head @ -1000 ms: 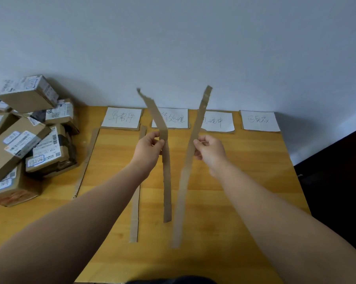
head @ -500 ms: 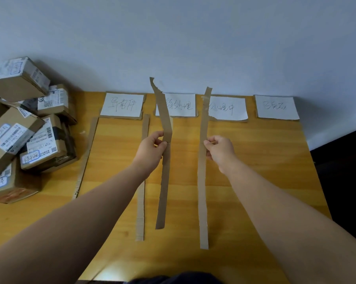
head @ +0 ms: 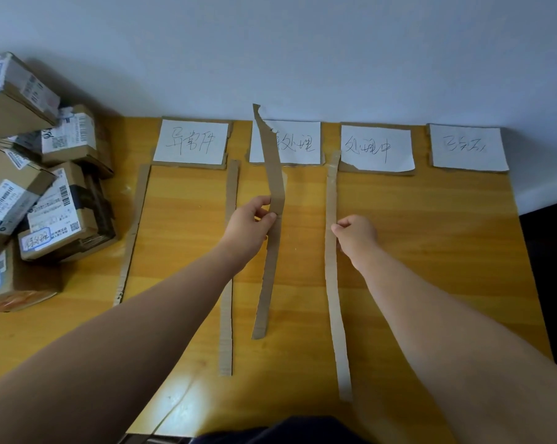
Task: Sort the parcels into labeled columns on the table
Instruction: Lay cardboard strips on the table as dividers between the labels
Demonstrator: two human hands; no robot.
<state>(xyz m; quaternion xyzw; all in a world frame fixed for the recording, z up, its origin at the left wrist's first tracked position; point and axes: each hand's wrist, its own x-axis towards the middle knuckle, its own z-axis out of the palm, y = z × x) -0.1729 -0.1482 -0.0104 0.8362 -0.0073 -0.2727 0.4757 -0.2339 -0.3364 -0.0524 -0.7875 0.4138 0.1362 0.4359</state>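
Observation:
My left hand (head: 251,221) pinches a long cardboard strip (head: 274,184) at its middle and holds it up off the table, its torn top end in front of the second label. My right hand (head: 355,233) has curled fingers at the right edge of another cardboard strip (head: 333,299), which lies flat on the wooden table (head: 431,251) between the second and third labels. Several taped parcels (head: 46,203) with shipping stickers are piled at the table's left end. Neither hand touches them.
Four handwritten white labels (head: 190,142) (head: 295,144) (head: 376,149) (head: 468,147) line the table's back edge by the wall. Two more cardboard strips (head: 136,232) (head: 228,267) lie flat, framing the first column. The table's right edge drops off to dark floor.
The right-hand strip went from held upright to lying flat on the table between the second and third labels. The left hand still holds its strip up, now more upright.

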